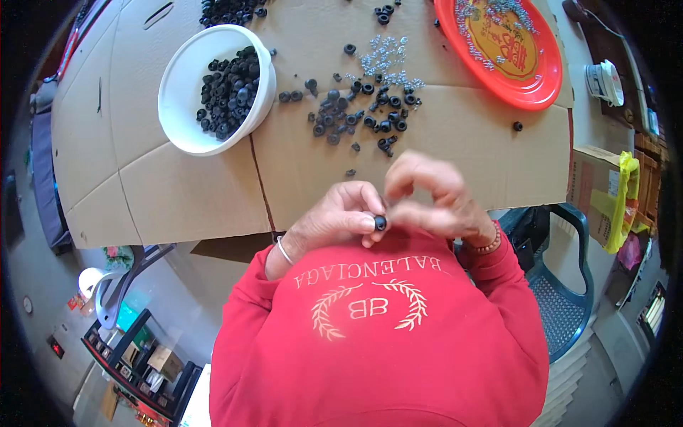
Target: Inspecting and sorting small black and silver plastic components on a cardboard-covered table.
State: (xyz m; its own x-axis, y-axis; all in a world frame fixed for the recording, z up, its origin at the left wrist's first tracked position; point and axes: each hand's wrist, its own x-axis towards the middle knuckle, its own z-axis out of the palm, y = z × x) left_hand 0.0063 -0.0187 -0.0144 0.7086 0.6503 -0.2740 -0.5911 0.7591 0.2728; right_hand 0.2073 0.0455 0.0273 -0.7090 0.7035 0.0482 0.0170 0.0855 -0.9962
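Close to my chest, at the near edge of the cardboard, my left hand (341,213) pinches a small round black plastic part (380,223) with a hole in its face. Just right of it is my right hand (437,196), smeared by motion. Its fingers are curled, and a gap shows between thumb and forefinger; whether anything tiny is in them I cannot make out. Beyond both hands lies a loose pile of black plastic parts (333,117), some ring-shaped. Small clear or silvery pieces (384,57) are scattered behind that pile.
A white bowl (265,92) of black parts stands at the left. At the far right, a red tray (548,89) carries more silvery pieces. Another heap of black parts (231,11) lies at the back. A green chair (562,306) stands beside the cardboard-covered table (185,192).
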